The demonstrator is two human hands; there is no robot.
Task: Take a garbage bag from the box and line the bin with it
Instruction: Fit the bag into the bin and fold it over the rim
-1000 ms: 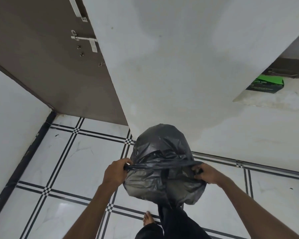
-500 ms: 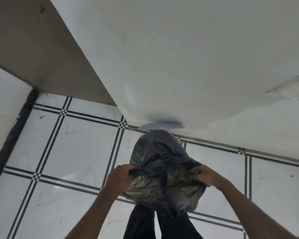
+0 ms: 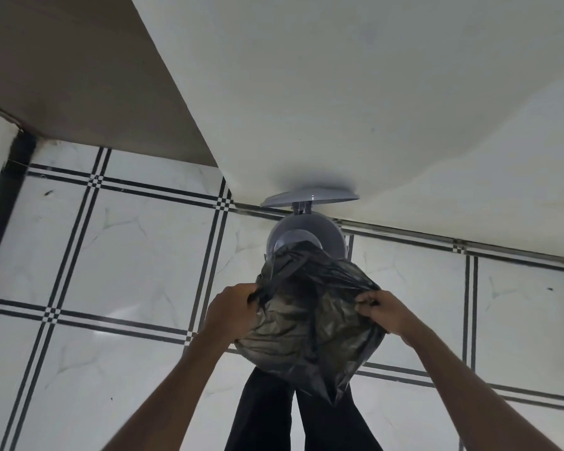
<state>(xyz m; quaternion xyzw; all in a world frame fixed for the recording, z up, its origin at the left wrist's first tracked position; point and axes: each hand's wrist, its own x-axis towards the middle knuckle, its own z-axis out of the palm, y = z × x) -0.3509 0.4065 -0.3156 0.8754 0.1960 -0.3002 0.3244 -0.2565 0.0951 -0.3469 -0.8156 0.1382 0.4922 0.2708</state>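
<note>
now both hands, left hand (image 3: 233,312) and right hand (image 3: 383,309), grip the black garbage bag (image 3: 310,315) above the open grey bin (image 3: 306,237).

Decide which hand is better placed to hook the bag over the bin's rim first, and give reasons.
Probably the left hand: it grips the bag edge that trails toward the bin mouth. The right hand grips farther out.

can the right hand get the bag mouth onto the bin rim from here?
Probably yes: the bin stands open just beyond the bag, lid raised against the wall. The right hand grips the bag's edge, nothing between.
</note>
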